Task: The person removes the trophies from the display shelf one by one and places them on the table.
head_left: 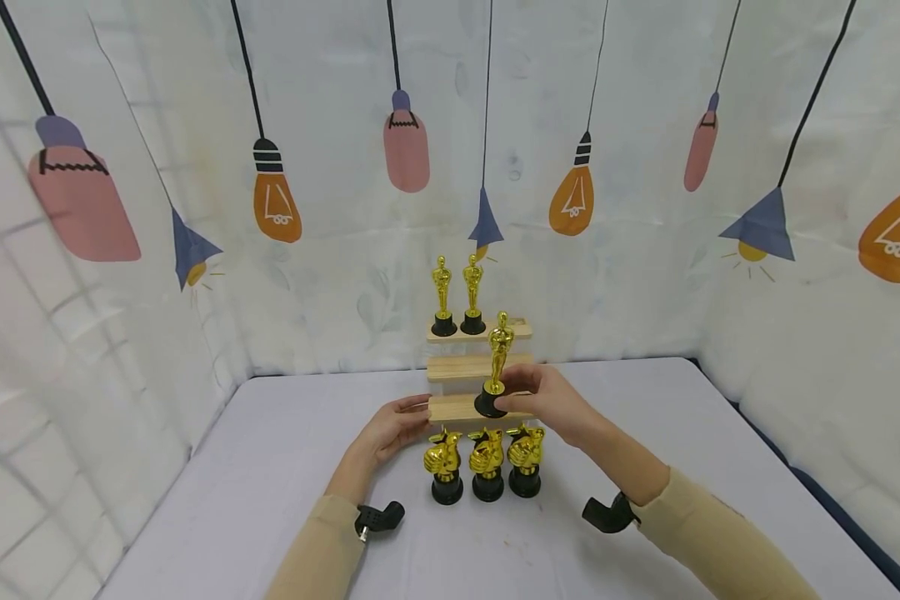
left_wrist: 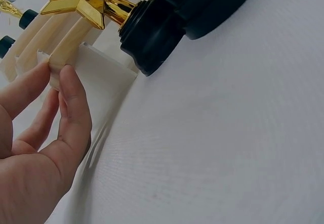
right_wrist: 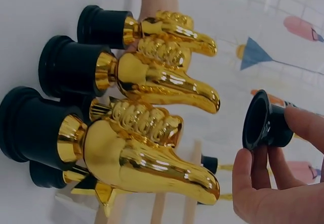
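Note:
My right hand (head_left: 551,402) holds a golden figure statuette (head_left: 499,354) by its round black base, upright and over the lowest board of a stepped wooden display rack (head_left: 452,408). In the right wrist view, the fingers and thumb grip that black base (right_wrist: 277,125), whose hollow underside shows. At the rack's left end, my left hand (head_left: 390,428) pinches the end of the lowest board (left_wrist: 68,49) between thumb and fingers, as the left wrist view shows. Two like statuettes (head_left: 442,287) stand on the top board.
In front of the rack stand several gold thumbs-up trophies (head_left: 486,457) on black bases, with star trophies (right_wrist: 104,196) close behind them. A white cloth covers the table (head_left: 285,467). A curtain printed with lamps (head_left: 330,292) hangs behind the table.

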`<state>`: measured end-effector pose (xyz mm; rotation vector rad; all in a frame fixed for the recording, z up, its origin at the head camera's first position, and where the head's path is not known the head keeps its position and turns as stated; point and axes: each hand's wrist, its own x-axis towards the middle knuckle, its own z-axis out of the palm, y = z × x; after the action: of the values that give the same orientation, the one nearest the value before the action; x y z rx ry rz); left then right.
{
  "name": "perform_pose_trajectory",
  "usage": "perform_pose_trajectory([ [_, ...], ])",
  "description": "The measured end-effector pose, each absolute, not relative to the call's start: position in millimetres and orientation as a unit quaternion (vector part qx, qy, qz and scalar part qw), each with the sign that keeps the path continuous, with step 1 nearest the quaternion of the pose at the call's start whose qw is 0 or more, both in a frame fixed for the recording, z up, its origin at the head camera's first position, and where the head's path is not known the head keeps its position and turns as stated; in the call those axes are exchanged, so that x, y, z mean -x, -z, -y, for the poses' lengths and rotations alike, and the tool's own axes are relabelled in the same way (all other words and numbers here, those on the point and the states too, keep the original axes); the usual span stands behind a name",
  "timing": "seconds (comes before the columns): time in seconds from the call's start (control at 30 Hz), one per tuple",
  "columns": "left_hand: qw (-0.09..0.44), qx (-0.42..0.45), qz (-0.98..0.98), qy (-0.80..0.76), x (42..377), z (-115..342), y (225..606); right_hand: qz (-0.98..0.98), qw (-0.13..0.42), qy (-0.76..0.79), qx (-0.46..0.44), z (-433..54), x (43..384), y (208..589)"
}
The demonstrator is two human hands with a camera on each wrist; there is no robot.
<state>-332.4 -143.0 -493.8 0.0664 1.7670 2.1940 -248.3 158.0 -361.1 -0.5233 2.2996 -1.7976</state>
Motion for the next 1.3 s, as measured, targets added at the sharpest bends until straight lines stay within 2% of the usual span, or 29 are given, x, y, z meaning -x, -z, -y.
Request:
perform_pose_trajectory([
  [0.8,0.155,-0.026,-0.632,-0.759,332.9,141.2,494.1,-0.751,0.131,0.601,0.239,-134.0,213.5,374.4],
  [1.3,0.157,-0.03,-0.629,-0.761,334.1,142.8,495.3,-0.725,0.173,0.629,0.222,-113.3,193.5,385.5],
])
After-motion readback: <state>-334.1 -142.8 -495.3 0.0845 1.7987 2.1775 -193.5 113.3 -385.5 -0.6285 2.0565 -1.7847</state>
